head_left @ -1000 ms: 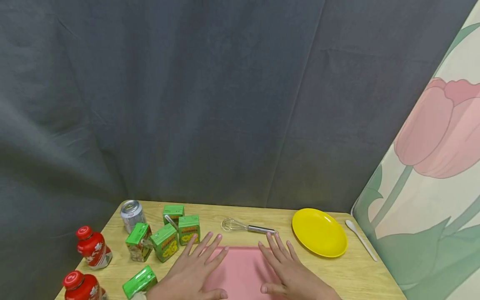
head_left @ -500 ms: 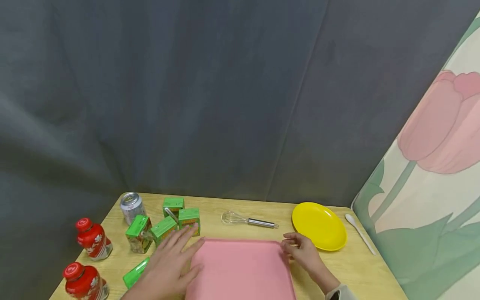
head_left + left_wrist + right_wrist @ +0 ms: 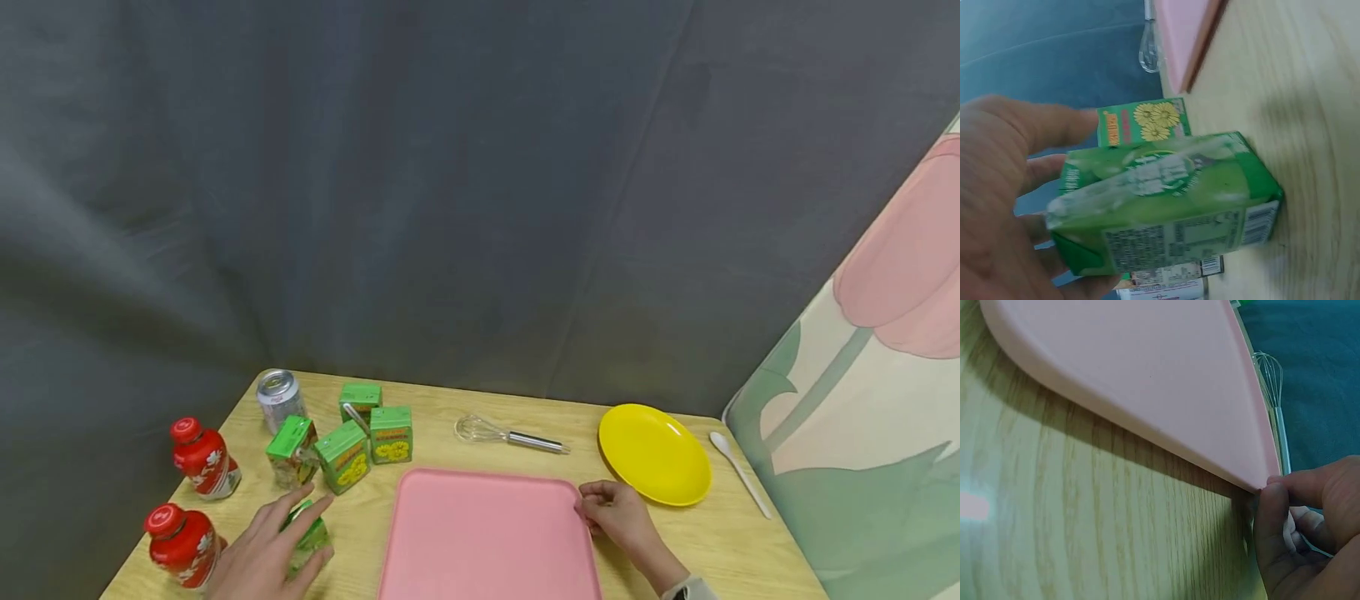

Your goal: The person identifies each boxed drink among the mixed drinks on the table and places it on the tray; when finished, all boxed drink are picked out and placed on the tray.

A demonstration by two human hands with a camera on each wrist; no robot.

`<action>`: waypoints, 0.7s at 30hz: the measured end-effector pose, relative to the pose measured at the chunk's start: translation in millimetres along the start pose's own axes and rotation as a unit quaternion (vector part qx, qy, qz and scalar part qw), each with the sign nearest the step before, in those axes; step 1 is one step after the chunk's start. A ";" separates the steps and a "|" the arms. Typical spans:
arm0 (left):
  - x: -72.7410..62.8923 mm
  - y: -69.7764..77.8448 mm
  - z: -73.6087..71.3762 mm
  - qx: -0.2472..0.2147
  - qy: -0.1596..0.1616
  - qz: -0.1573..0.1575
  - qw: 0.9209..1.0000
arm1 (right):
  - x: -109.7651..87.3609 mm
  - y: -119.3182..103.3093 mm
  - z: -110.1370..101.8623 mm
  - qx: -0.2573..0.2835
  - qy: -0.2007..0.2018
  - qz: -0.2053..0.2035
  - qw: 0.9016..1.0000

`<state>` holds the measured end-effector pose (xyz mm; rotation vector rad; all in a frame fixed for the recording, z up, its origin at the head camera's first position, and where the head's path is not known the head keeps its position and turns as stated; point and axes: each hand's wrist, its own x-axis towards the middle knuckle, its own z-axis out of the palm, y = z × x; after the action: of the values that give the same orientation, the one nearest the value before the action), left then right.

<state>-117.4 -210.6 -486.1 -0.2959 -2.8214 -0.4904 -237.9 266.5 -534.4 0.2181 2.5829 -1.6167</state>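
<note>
Over a green drink carton point(image 3: 313, 537) at the front left, my left hand point(image 3: 261, 554) is spread, with fingers and thumb apart around its far end. In the left wrist view the carton point(image 3: 1166, 194) stands close in front of the palm, with a clear-wrapped straw along its side. The fingers look loose there; whether they touch it I cannot tell. My right hand point(image 3: 613, 515) pinches the far right corner of a pink tray point(image 3: 491, 533). In the right wrist view, thumb and forefinger meet at the tray's corner point(image 3: 1254, 478).
Several more green cartons point(image 3: 345, 457), a silver can point(image 3: 280, 398) and two red-capped bottles point(image 3: 204, 458) stand on the left. A whisk point(image 3: 517, 435) lies behind the tray. At the right are a yellow plate point(image 3: 654, 454) and a white spoon point(image 3: 738, 472).
My left hand has moved left and nearer from over the tray to the green carton. My right hand has moved right and now pinches the tray's corner.
</note>
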 end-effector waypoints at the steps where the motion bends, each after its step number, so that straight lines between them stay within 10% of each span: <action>1: 2.0 -0.5 0.7 -0.003 -0.011 -0.002 1.000 | -0.1 0.8 -1.2 -0.004 -0.001 0.000 1.000; 13: 27.6 12.2 20.5 -0.091 0.049 -0.011 0.995 | 2.6 5.9 -5.5 -0.028 -0.016 -0.008 0.999; 21: 16.0 4.1 19.5 -0.104 0.031 -0.045 0.993 | 4.6 7.2 -4.4 -0.044 -0.031 -0.024 0.998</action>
<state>-135.8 -197.4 -497.9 -0.1909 -2.7350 -0.8028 -241.1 274.0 -539.5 0.0988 2.6255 -1.4947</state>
